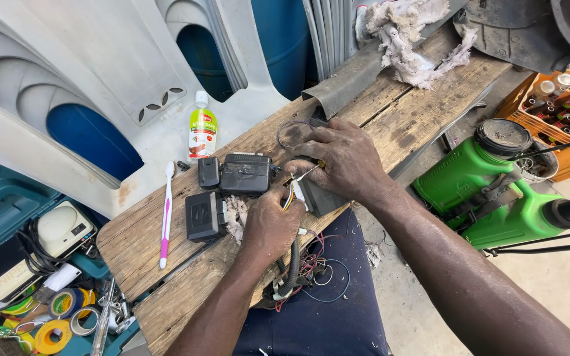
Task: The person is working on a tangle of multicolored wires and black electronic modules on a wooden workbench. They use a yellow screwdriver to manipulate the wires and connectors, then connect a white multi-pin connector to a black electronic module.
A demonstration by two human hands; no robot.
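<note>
On a worn wooden tabletop (397, 118), both hands work at its near edge: left hand (272, 221) closed on wires (289, 198), right hand (341, 158) gripping a grey module (318, 196); open boards lie beyond the toothbrush (166, 214).

On a wooden plank (404, 125), the left hand (270, 223) and right hand (341, 158) close together on a small grey module (316, 196) with coloured wires (289, 198), near the plank's front edge. Just left lie two black boxes (245, 173) (202, 216), then a pink-and-white toothbrush (166, 214). A small bottle (202, 128) stands at the far edge.
</note>
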